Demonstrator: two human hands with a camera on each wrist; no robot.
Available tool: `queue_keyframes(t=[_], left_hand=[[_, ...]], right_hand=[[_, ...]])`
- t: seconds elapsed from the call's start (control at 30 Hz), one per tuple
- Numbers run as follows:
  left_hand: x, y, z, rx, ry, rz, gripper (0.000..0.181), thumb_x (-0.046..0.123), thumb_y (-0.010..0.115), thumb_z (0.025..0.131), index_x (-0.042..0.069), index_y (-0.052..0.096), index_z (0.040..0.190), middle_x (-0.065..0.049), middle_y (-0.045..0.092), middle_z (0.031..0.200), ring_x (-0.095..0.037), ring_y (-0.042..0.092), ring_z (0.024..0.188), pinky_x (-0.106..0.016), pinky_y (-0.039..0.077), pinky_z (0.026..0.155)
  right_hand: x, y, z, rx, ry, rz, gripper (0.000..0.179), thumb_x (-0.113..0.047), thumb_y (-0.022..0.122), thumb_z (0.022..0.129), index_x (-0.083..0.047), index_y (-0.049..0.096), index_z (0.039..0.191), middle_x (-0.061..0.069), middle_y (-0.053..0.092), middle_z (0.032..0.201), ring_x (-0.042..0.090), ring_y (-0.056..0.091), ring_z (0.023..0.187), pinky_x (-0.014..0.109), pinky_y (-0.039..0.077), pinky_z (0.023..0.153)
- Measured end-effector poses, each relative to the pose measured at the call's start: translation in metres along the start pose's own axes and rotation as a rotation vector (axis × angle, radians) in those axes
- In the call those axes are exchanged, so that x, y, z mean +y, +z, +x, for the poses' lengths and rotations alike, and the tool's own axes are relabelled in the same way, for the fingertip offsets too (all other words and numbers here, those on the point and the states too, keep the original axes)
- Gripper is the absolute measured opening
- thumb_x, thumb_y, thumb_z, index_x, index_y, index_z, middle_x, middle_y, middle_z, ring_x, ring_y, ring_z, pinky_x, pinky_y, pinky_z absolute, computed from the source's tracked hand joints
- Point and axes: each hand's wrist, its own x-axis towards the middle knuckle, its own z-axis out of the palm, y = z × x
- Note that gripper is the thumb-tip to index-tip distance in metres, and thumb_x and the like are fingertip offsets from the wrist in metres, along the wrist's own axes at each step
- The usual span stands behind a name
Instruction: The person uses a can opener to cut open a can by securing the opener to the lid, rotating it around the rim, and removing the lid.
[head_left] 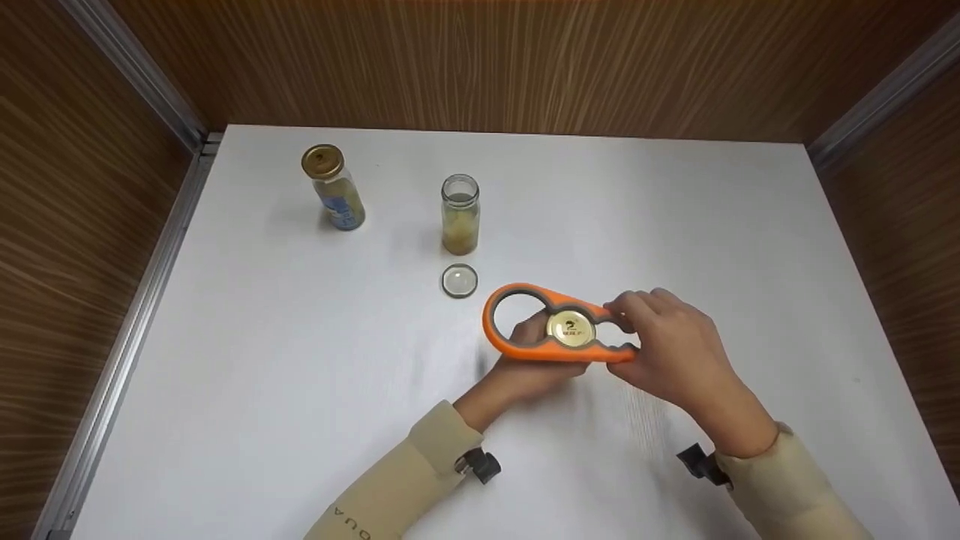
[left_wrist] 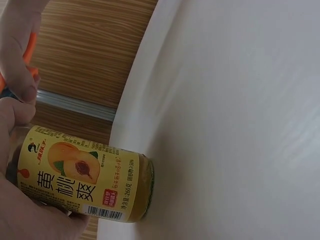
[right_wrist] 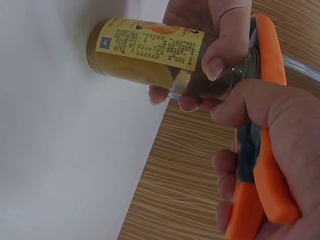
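Note:
My left hand (head_left: 536, 375) grips a glass jar of yellow peaches (left_wrist: 85, 172) near its top, the yellow label showing in both wrist views. Over the jar's gold lid (head_left: 571, 328) sits an orange and grey jar opener (head_left: 517, 352), its smaller middle opening around the lid. The larger round opening points left, with nothing in it. My right hand (head_left: 671, 345) holds the opener's two handles at the right end, fingers on one side and thumb on the other. From above, the opener hides most of the jar.
Beyond the hands stands an uncapped glass jar (head_left: 460, 225) with pale yellow contents. A loose lid (head_left: 460, 280) lies just in front of it. Farther left is a jar with a gold lid and blue label (head_left: 341, 206). Wood-grain panels (head_left: 465, 67) border the white table (head_left: 300, 322).

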Motion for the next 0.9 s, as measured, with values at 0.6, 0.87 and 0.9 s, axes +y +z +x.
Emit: queue_keyframes(t=[0.6, 0.87, 0.9], left_hand=[[-0.001, -0.002, 0.005, -0.055, 0.040, 0.068, 0.046, 0.019, 0.075, 0.086, 0.033, 0.062, 0.128, 0.023, 0.064, 0.114, -0.001, 0.057, 0.095, -0.020, 0.049, 0.081], [0.001, -0.003, 0.005, -0.058, 0.026, 0.098, 0.049, 0.020, 0.074, 0.087, 0.034, 0.061, 0.132, 0.025, 0.063, 0.115, -0.001, 0.056, 0.094, -0.020, 0.048, 0.082], [0.001, -0.003, 0.005, -0.060, 0.023, 0.104, 0.049, 0.021, 0.074, 0.087, 0.034, 0.061, 0.132, 0.025, 0.063, 0.115, -0.001, 0.056, 0.094, -0.020, 0.048, 0.082]], right_hand=[[0.008, -0.001, 0.005, -0.038, -0.009, 0.034, 0.043, -0.008, 0.079, 0.059, -0.016, 0.064, 0.098, -0.006, 0.062, 0.078, 0.013, 0.051, 0.071, 0.029, 0.042, 0.055], [0.010, -0.001, 0.007, -0.049, -0.027, 0.060, 0.046, -0.007, 0.080, 0.059, -0.017, 0.064, 0.100, -0.005, 0.065, 0.080, 0.011, 0.053, 0.073, 0.029, 0.043, 0.056], [0.011, -0.001, 0.008, -0.053, -0.030, 0.064, 0.046, -0.007, 0.081, 0.059, -0.017, 0.065, 0.101, -0.005, 0.065, 0.080, 0.011, 0.053, 0.073, 0.029, 0.043, 0.057]])
